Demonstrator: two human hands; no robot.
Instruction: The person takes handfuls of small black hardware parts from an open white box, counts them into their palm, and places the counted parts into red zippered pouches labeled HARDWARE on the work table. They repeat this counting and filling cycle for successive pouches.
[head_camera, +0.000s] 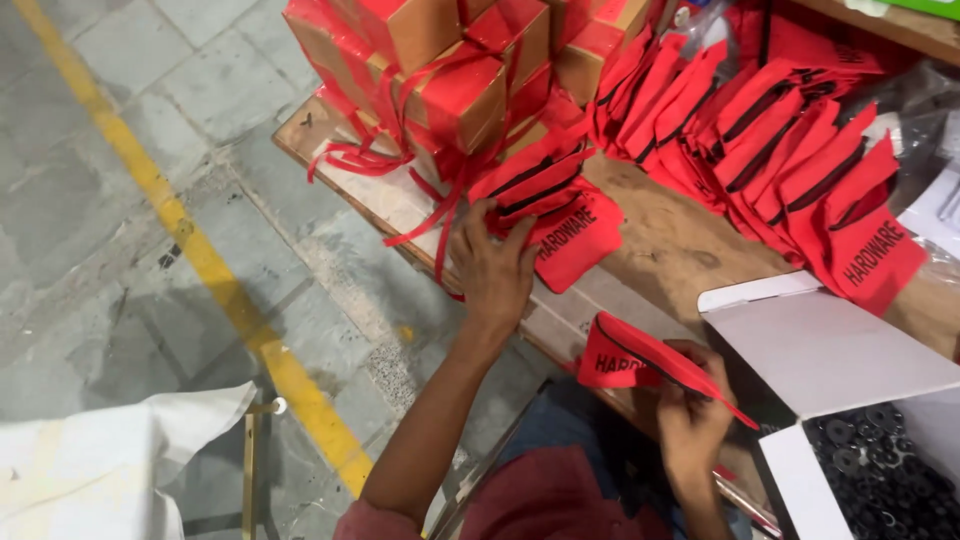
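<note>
Nearest us: our right hand (690, 415) pinches 1 soft red cloth pouch (625, 358) w/ black drawstring, at the table edge beside an open white carton (830, 350) of black rubber washers (885, 470). Our left hand (492, 265), fingers spread, presses on a small pile of flat pouches (560, 215), approx 4. Behind: a fanned row (780, 140), 15+ pouches, and 6-ish glossy red boxes (450, 70), ribbon-tied, on the worn wood table (670, 240).

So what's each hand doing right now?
Left hand: fingers spread, resting on the red pouch stack.
Right hand: closed, holding one red pouch.
</note>
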